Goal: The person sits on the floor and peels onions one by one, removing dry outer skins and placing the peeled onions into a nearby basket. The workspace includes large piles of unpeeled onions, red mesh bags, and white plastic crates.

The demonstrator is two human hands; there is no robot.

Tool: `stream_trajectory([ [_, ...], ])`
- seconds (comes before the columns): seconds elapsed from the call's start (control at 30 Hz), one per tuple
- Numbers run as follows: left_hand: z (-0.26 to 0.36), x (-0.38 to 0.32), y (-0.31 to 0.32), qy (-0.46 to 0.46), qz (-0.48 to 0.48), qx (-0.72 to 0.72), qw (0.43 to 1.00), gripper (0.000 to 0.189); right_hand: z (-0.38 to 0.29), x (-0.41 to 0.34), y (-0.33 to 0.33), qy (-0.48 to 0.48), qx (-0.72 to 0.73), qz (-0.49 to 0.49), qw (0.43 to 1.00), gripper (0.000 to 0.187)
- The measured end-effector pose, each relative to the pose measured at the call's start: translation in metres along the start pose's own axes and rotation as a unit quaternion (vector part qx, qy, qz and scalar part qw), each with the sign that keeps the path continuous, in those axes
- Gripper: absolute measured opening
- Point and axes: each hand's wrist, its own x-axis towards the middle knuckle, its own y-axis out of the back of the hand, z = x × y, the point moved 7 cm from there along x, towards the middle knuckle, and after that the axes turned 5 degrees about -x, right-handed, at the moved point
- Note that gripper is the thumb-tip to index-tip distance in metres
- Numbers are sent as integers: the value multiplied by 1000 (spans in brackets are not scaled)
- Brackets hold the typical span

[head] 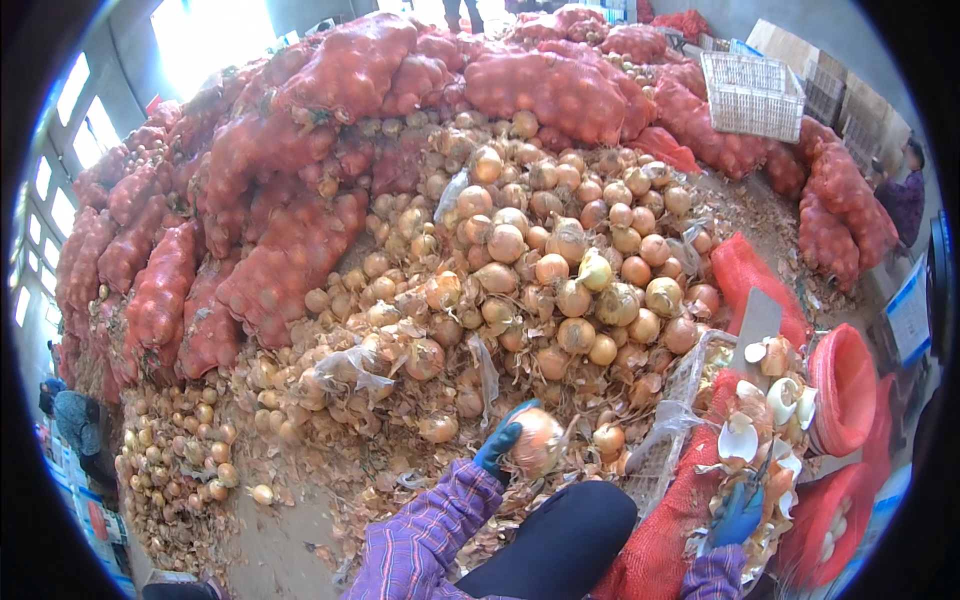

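A large yellow-skinned onion [538, 442] with dry roots is gripped in my left hand [497, 446], which wears a blue glove, above the edge of the onion pile [570, 300]. On the right, my blue-gloved right hand [736, 514] is closed around the handle of a small knife [763, 469]; its dark blade points up and the handle is mostly hidden. Under and around that hand lie onion skins and pale cut pieces [739, 439] on a plastic crate [675, 450]. Red mesh [675, 510] drapes over the crate's near side.
An upright grey flat plate [757, 322] stands at the crate's far end. Open red mesh bags [844, 390] line the right side. Full red mesh sacks [300, 262] are heaped behind the pile, with a white crate [754, 97] on top. Other people [79, 424] are at the edges.
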Motion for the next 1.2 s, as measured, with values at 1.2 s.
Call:
stream_trajectory([
  [1.2,-161,2,-218,-20,-142,461,876,49,-19,-190,32,-39,75,-160,984,42],
])
